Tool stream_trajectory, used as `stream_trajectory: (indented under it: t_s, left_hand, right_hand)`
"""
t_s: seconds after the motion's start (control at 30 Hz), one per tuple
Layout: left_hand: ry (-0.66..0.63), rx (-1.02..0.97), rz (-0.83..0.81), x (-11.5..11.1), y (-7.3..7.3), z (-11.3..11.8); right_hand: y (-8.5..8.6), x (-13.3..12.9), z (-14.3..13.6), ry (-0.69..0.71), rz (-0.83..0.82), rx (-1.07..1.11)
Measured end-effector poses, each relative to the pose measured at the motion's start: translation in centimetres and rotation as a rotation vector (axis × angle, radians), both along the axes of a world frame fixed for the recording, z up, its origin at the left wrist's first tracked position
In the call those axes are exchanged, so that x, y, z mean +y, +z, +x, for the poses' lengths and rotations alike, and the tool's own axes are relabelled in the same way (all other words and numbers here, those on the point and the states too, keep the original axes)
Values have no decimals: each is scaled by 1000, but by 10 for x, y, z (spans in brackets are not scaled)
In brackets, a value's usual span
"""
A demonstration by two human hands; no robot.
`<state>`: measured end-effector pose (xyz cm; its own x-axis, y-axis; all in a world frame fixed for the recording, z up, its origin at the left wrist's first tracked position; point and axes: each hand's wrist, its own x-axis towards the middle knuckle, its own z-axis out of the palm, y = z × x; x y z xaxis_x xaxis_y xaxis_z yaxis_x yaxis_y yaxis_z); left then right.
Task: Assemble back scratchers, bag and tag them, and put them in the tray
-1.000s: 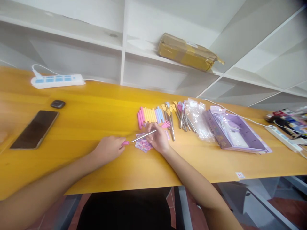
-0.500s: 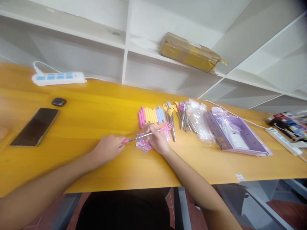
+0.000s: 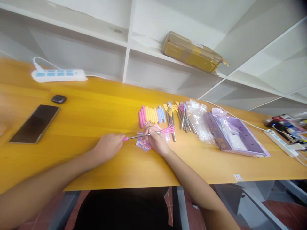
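Observation:
Between my hands lies a back scratcher (image 3: 134, 137) with a metal rod, a pink hand-shaped head at its right end and a pink handle at its left. My left hand (image 3: 109, 145) is closed around the pink handle, most of which it hides. Farther right, my right hand (image 3: 154, 137) grips the rod near the head. Printed cards (image 3: 143, 145) lie on the table beneath it. Just beyond are pink, yellow and blue handle sleeves (image 3: 151, 115) in a row. Several more back scratchers (image 3: 183, 118) with yellow, blue and pink heads are piled to their right.
Clear plastic bags (image 3: 199, 119) lie beside a purple box (image 3: 216, 135) on the right. A phone (image 3: 35, 124), a small black case (image 3: 59, 99) and a power strip (image 3: 59, 75) are on the left. A taped parcel (image 3: 192, 52) sits on the shelf behind.
Both hands keep their grip on the back scratcher and stay nearly in place. The whole view has shifted slightly.

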<state>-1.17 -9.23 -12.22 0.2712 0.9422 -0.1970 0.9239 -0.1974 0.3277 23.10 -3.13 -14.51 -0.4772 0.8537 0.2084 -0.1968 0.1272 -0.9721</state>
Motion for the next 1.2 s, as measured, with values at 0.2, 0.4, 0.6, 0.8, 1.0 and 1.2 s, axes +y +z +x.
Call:
stream_trajectory:
  t_s: [0.2, 0.4, 0.6, 0.8, 1.0, 1.2]
  left_hand:
    - [5, 26, -25, -2, 3, 3]
    - [12, 20, -38, -2, 4, 4]
    - [2, 11, -22, 0, 4, 5]
    - [6, -11, 2, 1, 8, 4]
    - [-3, -47, -44, -1, 11, 6]
    - [-62, -78, -105, -6, 8, 10]
  right_hand:
    - [1, -3, -2, 36, -45, 53]
    - [0, -6, -4, 29, -40, 26]
    - [-6, 0, 2, 53, -14, -16]
    - [1, 15, 12, -71, 52, -2]
    - [7, 20, 11, -154, -48, 61]
    - [10, 12, 6, -130, -75, 125]
